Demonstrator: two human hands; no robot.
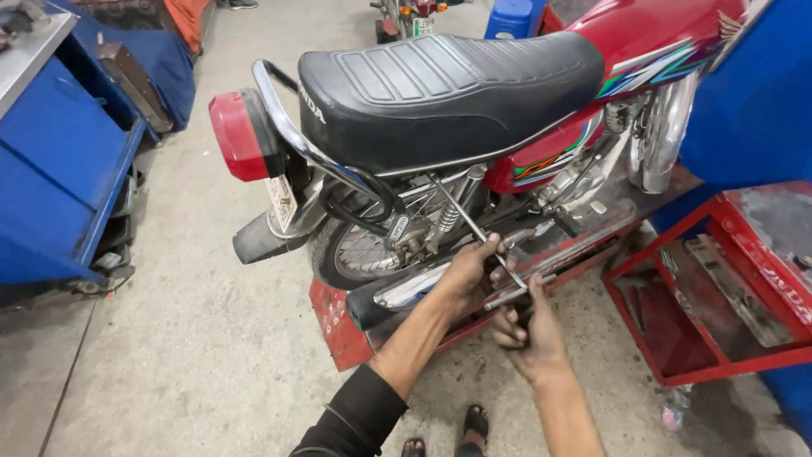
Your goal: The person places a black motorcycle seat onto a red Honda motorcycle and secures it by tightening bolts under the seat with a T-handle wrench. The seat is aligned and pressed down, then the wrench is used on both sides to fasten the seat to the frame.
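A red motorcycle (592, 51) with a black seat (440, 85) stands on a low red ramp (338, 326), its rear toward me. My left hand (469, 271) reaches to the lower frame near the rear wheel (359, 250) and grips a long thin metal rod (461, 211) that slants up toward the seat. My right hand (529, 326) is just below and right of it, fingers curled around a short metal bar (516, 294) by the exhaust pipe (397, 296). The two hands nearly touch.
A blue metal cabinet (59, 169) stands at the left. A red open rack (719, 288) sits at the right with flat parts on its shelf. A blue stool (510, 17) is behind the motorcycle. My sandalled feet (474, 427) rest on the grey concrete floor (194, 338).
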